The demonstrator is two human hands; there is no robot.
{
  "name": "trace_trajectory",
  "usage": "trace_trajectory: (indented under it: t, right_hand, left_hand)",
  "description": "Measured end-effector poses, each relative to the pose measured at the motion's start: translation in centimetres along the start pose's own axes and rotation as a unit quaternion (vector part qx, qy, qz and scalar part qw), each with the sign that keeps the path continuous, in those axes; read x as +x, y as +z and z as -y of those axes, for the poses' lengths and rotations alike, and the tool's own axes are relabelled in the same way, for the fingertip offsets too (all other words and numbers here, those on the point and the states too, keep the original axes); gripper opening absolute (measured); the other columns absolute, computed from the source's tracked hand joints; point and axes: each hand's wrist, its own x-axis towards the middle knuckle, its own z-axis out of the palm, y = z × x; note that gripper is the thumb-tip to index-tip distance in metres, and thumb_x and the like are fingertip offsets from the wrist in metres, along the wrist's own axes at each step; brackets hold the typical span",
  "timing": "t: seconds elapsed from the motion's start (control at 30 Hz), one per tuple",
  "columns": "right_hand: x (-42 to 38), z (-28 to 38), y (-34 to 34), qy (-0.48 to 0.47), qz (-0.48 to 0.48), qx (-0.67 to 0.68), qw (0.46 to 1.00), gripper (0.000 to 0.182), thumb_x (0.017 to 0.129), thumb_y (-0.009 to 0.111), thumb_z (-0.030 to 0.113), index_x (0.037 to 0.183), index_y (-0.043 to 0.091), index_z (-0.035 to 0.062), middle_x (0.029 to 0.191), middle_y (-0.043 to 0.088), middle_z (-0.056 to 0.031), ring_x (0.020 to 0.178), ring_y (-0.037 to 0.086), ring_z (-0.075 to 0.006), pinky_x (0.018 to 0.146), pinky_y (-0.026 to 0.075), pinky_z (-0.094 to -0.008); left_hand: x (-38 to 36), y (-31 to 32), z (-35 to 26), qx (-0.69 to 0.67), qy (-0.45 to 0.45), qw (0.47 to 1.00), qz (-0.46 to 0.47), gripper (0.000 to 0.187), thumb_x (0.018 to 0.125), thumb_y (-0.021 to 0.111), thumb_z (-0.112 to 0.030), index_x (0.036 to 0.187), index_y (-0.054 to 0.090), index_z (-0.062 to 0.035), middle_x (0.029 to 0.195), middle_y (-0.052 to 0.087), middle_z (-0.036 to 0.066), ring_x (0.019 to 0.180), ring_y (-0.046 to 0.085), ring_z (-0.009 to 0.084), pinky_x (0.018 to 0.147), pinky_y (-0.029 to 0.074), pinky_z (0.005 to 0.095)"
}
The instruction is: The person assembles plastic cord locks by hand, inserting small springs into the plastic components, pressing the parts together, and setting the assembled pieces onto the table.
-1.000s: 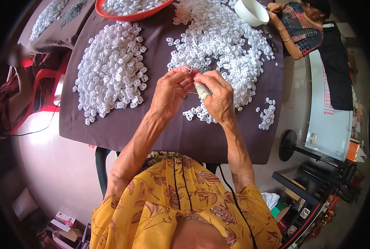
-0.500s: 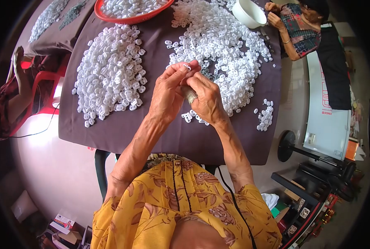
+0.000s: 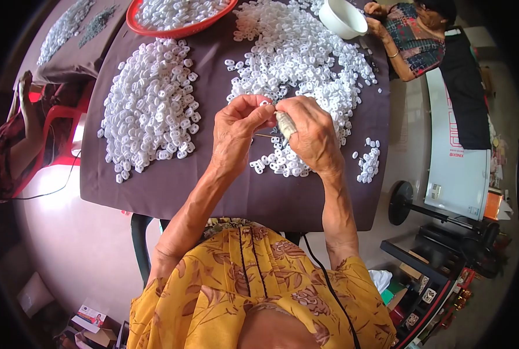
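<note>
My left hand (image 3: pixel 236 134) is closed in a pinch, with a small white oval plastic piece (image 3: pixel 264 103) at its thumb and fingertips. Right beside it, my right hand (image 3: pixel 313 132) has its fingers curled together, its fingertips close to the left thumb. A pale, wrapped-looking length (image 3: pixel 285 124) shows under the right fingers; I cannot tell whether it is a held handle or a covered finger. Both hands are over the near part of a large spread pile of white plastic pieces (image 3: pixel 297 64). Dark bits show among the pieces beyond the fingers.
Another heap of white pieces (image 3: pixel 149 104) lies to the left, and a small cluster (image 3: pixel 369 163) to the right. A red basin (image 3: pixel 183 30) and a white bowl (image 3: pixel 344 18) stand at the back. A person (image 3: pixel 413 41) sits at the far right; another person's arm (image 3: pixel 23 125) is at left.
My right hand has shifted right and turned, drawing slightly apart from the left. The left hand has lowered a little. The pale wrapped length shows more fully now.
</note>
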Motion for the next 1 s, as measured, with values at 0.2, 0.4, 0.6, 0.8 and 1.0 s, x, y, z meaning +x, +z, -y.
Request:
trace_trajectory:
  t: [0.2,0.4,0.6,0.8,1.0]
  right_hand:
    - [-0.2,0.2,0.1,0.069,-0.012,0.091,0.993,0.022,0.066,0.059,-0.008,0.086,0.057,0.0026,0.078,0.061,-0.0095,0.073,0.062,-0.0239,0.064,0.049,-0.0313]
    - [-0.9,0.1,1.0,0.153,-0.048,0.188,0.969,0.014,0.073,0.060,-0.003,0.086,0.058,0.0035,0.075,0.061,-0.0062,0.071,0.061,-0.0170,0.063,0.047,-0.0262]
    - [-1.2,0.1,0.9,0.093,-0.056,0.113,0.988,0.019,0.070,0.057,-0.006,0.087,0.057,0.0038,0.076,0.060,-0.0076,0.070,0.060,-0.0208,0.062,0.048,-0.0287]
    - [-1.3,0.4,1.1,0.140,-0.065,0.203,0.967,0.012,0.076,0.056,-0.003,0.086,0.058,0.0030,0.078,0.061,-0.0040,0.070,0.059,-0.0138,0.062,0.046,-0.0257]
    - [-1.7,0.3,1.2,0.192,-0.070,0.253,0.946,0.012,0.077,0.055,-0.002,0.088,0.058,0.0011,0.081,0.061,-0.0040,0.073,0.057,-0.0097,0.067,0.045,-0.0212]
  left_hand:
    - [0.3,-0.4,-0.2,-0.033,-0.050,0.998,0.017,0.007,0.078,0.061,-0.003,0.083,0.057,-0.0002,0.075,0.059,0.004,0.065,0.058,0.0121,0.064,0.048,0.0249]
    - [0.3,-0.3,-0.4,-0.048,-0.052,0.997,0.024,0.007,0.077,0.062,-0.002,0.083,0.057,-0.0008,0.076,0.059,0.005,0.066,0.059,0.0137,0.065,0.049,0.0262]
    - [0.1,-0.4,-0.5,-0.049,-0.074,0.996,0.030,0.007,0.077,0.062,-0.001,0.083,0.057,-0.0007,0.076,0.060,0.005,0.066,0.059,0.0142,0.066,0.050,0.0274]
    - [0.3,-0.7,-0.5,-0.074,-0.086,0.993,0.040,0.007,0.077,0.062,-0.002,0.082,0.058,-0.0010,0.077,0.060,0.006,0.066,0.059,0.0143,0.066,0.050,0.0277]
    - [-0.2,-0.3,-0.5,-0.031,-0.048,0.997,0.044,0.008,0.080,0.061,-0.004,0.086,0.058,0.0003,0.079,0.060,0.006,0.069,0.059,0.0152,0.069,0.051,0.0289]
